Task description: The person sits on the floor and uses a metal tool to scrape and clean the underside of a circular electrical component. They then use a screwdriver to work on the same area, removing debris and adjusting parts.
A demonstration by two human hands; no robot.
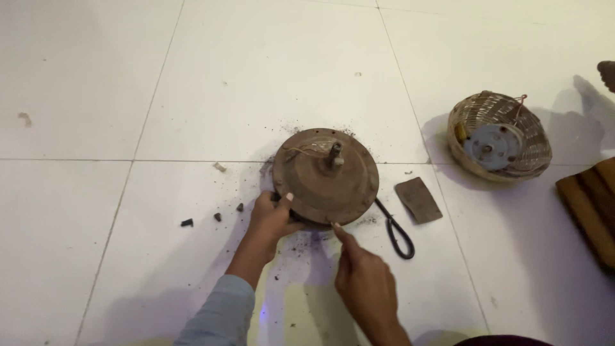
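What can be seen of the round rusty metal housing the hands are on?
The round housing looks like rusty brown metal, a domed disc lying flat on the white tiled floor. A short shaft stands up from its middle, with thin wires beside it. Dark grit lies scattered around it. The left hand grips its near-left edge; the right hand touches its near rim with a fingertip.

Even, fairly bright light falls on the white tiled floor (192, 77), with no harsh glare. Soft shadows spread right of the basket (500, 136) and near the forearms. The picture is slightly soft; the right hand (365, 282) looks faintly blurred.
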